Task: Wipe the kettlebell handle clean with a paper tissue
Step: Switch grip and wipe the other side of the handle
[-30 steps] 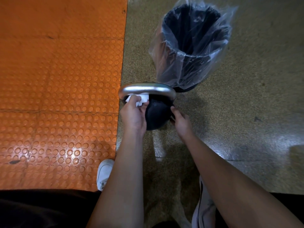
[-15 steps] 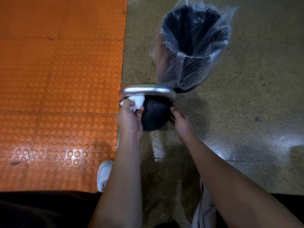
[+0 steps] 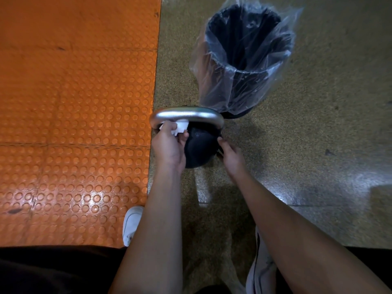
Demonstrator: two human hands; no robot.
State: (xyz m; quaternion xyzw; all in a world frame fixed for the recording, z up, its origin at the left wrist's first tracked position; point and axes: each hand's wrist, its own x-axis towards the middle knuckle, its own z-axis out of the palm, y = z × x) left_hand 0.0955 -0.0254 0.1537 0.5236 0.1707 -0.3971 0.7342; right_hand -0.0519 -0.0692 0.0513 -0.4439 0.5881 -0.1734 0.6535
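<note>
Silver, smooth and glossy: kettlebell handle (image 3: 186, 115), arched over the black kettlebell body (image 3: 199, 149), standing on speckled floor (image 3: 307, 145) just beside the orange studded mat (image 3: 74, 102). Pressed to the underside of the handle's left end, white paper tissue (image 3: 180, 126), bunched, pinched tight in the left hand (image 3: 169, 145) — grip clamped on it, likely so as to rub round the curve. Braced against the ball's right flank, right hand (image 3: 230, 154), fingers closed on it, presumably to stop rocking. Just behind, lined bin (image 3: 244, 60), handy for the used tissue.
</note>
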